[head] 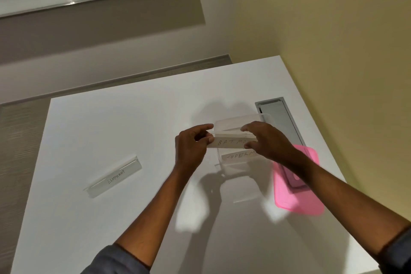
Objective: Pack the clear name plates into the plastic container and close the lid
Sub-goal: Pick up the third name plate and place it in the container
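Note:
Both hands hold one clear name plate (229,142) with a handwritten card starting "BATM", just above the open clear plastic container (239,172). My left hand (192,147) pinches its left end, my right hand (264,140) its right end. Inside the container lies another name plate (239,155) reading "SUPERM". A third name plate (114,177), marked "ELEPHANT", rests on the white table (111,218) to the left. The pink lid (297,187) lies flat right of the container, partly hidden under my right forearm.
A grey cable hatch (280,118) is set into the table behind the container. The table's right edge runs close to a yellow wall (344,51). A grey strip of floor (20,151) shows past the left edge.

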A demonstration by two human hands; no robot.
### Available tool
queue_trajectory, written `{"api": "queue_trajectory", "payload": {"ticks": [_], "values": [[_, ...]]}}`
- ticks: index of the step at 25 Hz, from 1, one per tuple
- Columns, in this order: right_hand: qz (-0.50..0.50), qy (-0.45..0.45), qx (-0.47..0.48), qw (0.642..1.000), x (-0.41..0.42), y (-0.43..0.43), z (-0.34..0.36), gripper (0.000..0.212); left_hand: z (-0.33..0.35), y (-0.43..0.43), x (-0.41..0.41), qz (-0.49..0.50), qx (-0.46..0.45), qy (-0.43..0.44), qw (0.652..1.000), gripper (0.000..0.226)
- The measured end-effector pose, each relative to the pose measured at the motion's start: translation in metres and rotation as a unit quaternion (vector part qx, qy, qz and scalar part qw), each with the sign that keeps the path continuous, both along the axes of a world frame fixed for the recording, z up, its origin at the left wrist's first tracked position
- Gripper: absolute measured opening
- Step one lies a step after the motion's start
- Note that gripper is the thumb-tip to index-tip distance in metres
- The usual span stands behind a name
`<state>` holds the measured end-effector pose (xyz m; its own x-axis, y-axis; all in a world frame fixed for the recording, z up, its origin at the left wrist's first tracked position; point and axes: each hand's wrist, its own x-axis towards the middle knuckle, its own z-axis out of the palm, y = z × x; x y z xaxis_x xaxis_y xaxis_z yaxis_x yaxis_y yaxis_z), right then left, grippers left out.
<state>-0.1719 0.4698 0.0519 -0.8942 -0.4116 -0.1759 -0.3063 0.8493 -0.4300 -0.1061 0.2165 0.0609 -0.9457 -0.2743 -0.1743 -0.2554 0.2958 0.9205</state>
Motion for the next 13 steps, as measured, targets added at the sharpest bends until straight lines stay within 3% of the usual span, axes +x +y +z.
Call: {"api": "queue_trajectory", "payload": {"ticks": [5, 13], "values": [[0.067, -0.045, 0.040, 0.996, -0.017, 0.006, -0.010, 0.072, -0.012, 0.026, -0.015, -0.010, -0.003, -0.001, 1.000, 0.036], [0.100, -0.050, 0.088, 0.990, -0.036, 0.023, -0.033, 0.069, -0.033, 0.038, -0.018, -0.050, -0.068, -0.061, 0.995, 0.029]]}}
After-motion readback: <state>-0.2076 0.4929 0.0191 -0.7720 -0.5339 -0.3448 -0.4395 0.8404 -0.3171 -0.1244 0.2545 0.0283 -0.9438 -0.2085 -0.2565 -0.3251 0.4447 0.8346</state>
